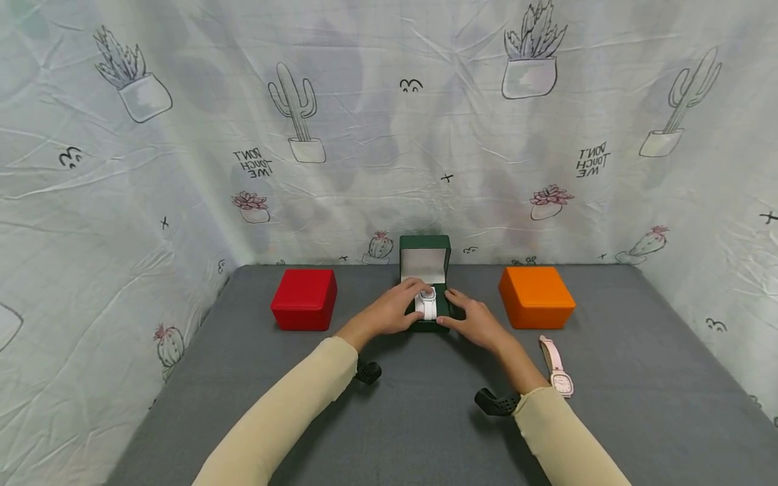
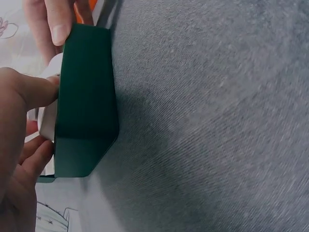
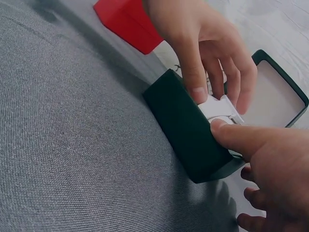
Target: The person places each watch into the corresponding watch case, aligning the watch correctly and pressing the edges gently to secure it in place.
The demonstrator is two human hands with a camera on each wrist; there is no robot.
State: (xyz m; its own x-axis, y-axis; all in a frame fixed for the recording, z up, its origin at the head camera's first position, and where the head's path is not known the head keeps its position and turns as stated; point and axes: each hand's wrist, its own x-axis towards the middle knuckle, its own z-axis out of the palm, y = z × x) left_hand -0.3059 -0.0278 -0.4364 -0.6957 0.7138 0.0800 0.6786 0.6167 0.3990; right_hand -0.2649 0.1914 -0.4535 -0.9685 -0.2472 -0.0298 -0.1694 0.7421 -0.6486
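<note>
A green watch box (image 1: pixel 425 241) stands at the back centre with its lid raised, showing a pale lining. Inside it lies a white wristwatch (image 1: pixel 429 308) on a white cushion. My left hand (image 1: pixel 394 308) reaches in from the left and holds the watch between thumb and fingers; in the right wrist view the left thumb is at the box's front rim. On the other side my right hand (image 1: pixel 477 322) grips the box, its thumb (image 3: pixel 227 133) over the front rim beside the white watch and its other fingers along the right side.
A red box (image 1: pixel 304 300) stands to the left and an orange box (image 1: pixel 537 297) to the right, both closed. A pink wristwatch (image 1: pixel 556 371) lies on the grey table (image 1: pixel 413 432) beside my right forearm. Behind hangs a cactus-print curtain (image 1: pixel 377 135).
</note>
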